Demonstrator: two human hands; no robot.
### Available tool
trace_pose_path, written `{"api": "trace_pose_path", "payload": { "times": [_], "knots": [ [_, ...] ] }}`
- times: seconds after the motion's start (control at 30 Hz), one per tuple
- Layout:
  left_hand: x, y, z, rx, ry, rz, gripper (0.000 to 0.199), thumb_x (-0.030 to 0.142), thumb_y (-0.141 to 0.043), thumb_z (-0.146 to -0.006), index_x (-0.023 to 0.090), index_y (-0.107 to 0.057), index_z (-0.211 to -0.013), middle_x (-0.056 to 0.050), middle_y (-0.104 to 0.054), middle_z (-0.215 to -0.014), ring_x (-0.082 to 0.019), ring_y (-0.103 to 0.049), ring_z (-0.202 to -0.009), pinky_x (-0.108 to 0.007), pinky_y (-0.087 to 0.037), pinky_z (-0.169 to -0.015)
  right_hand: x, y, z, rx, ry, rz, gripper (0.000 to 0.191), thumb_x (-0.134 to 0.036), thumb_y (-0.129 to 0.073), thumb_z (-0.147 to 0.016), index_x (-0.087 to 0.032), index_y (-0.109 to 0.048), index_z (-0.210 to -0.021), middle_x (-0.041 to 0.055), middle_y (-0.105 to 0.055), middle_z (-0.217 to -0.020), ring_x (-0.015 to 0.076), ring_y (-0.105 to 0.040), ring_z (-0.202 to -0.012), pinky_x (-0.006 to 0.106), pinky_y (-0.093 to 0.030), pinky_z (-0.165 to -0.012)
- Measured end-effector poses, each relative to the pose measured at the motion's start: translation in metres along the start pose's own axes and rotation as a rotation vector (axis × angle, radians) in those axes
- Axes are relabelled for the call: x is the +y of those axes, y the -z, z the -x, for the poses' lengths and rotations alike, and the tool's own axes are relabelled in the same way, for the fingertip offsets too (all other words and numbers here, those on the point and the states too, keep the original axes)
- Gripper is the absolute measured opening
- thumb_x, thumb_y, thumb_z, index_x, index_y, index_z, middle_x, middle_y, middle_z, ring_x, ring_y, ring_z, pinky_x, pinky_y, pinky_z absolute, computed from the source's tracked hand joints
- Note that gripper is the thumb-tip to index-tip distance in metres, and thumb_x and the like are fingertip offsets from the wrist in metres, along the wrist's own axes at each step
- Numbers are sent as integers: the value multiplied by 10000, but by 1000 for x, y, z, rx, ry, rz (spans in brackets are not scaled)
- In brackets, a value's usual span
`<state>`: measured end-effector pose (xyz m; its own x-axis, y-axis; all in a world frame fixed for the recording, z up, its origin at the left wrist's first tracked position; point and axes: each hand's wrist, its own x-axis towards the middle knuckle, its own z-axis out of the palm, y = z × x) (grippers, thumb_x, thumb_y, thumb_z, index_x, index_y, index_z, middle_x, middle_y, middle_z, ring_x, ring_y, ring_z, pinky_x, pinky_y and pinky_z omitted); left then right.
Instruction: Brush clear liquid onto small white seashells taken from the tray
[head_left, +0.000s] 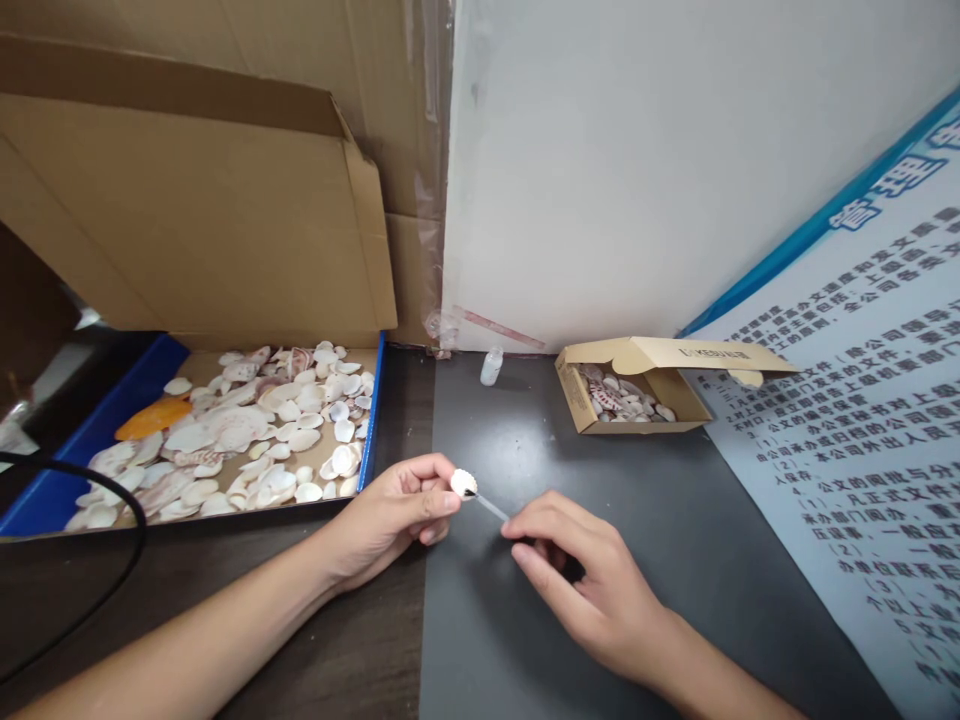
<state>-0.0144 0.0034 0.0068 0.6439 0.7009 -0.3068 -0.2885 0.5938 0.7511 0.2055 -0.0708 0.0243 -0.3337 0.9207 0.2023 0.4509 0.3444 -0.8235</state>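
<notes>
My left hand (409,510) pinches a small white ribbed seashell (463,483) between thumb and fingertips. A thin brush (491,508) with a pale stem and a dark tip is in my right hand (574,570), its fingers curled round the far end. The brush's tip meets the lower edge of the shell, and something dark shows in shadow under my right fingers. Beyond both hands, a small clear bottle (492,366) with whitish contents stands upright near the wall, with no cap visible on it.
At left, an open cardboard box (371,420) with blue sides holds many shells and an orange piece (154,418). A smaller open carton (637,428) with shells stands at back right. A black cable (112,590) loops at far left. A printed poster (847,420) lines the right side.
</notes>
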Motion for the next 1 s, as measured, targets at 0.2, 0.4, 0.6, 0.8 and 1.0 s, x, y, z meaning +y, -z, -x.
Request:
{"api": "trace_pose_path", "payload": {
  "times": [0.2, 0.4, 0.6, 0.8, 1.0],
  "knots": [
    [-1, 1, 0, -16, 9, -22, 272, 322, -830, -722, 144, -641, -803, 73, -436, -565, -46, -337, -482, -235, -228, -508, 0, 0, 1, 26, 30, -14, 165, -150, -533, -945, -215, -630, -1061, 37, -611, -866, 142, -572, -672, 251, -461, -591],
    [-1, 2, -1, -27, 0, -35, 264, 326, -804, -757, 149, -630, -844, 72, -430, -590, -45, -348, -490, -232, -238, -518, 0, 0, 3, 73, -28, 36, 90, -172, -558, -938, -217, -617, -990, 1, -564, -771, 127, -524, -602, 244, -439, -566],
    [-2, 2, -1, -38, -13, -55, 283, 328, -800, -758, 159, -589, -840, 70, -444, -616, -46, -351, -494, -223, -242, -503, 0, 1, 2, -13, 27, -3, 154, -169, -557, -940, -223, -627, -1066, 20, -606, -838, 134, -567, -645, 242, -457, -584],
    [-5, 1, 0, -53, -24, -164, 317, 393, -776, -775, 166, -566, -844, 74, -441, -600, -57, -342, -496, -216, -241, -487, 1, 0, 3, 13, 14, -5, 158, -180, -544, -948, -220, -627, -1078, 30, -607, -851, 143, -571, -658, 250, -463, -585],
    [-3, 0, 0, -92, -40, -272, 335, 457, -724, -813, 181, -535, -835, 93, -400, -561, -68, -335, -493, -219, -243, -495, 0, 2, 2, 89, -26, 35, 191, -197, -488, -973, -218, -646, -1079, 41, -608, -809, 181, -579, -697, 285, -467, -600]
  ]
}}
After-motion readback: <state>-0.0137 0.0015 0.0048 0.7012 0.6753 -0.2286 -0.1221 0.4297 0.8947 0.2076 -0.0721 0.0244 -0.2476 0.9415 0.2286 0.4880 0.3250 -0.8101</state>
